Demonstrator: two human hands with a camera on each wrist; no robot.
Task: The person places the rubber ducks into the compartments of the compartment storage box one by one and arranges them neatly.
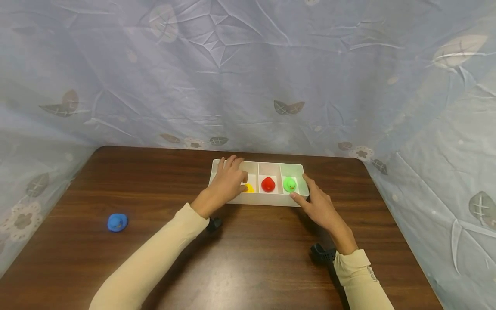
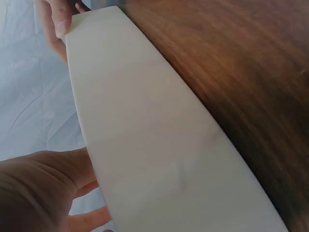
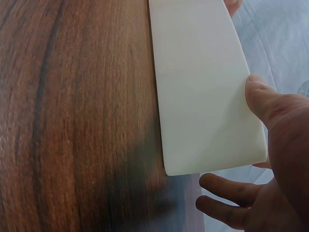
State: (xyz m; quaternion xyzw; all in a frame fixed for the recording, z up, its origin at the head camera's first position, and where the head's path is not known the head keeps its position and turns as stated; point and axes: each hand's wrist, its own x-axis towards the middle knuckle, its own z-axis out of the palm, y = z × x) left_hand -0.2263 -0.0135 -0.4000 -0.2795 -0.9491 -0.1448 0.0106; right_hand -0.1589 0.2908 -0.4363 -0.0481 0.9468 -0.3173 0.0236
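A white tray with several compartments stands near the back of the table. My left hand reaches over its left part, thumb and index finger apart beside a yellow toy that is partly hidden by the thumb. A red toy and a green toy duck sit in separate compartments farther right. At the right front corner, my right hand holds the tray, its thumb on the front rim and its fingers around the end. The tray's front wall hides the left fingertips in the left wrist view.
A blue toy duck lies alone on the left side of the dark wooden table. Patterned fabric hangs behind the table and along both sides. A dark strapped device is on my right wrist.
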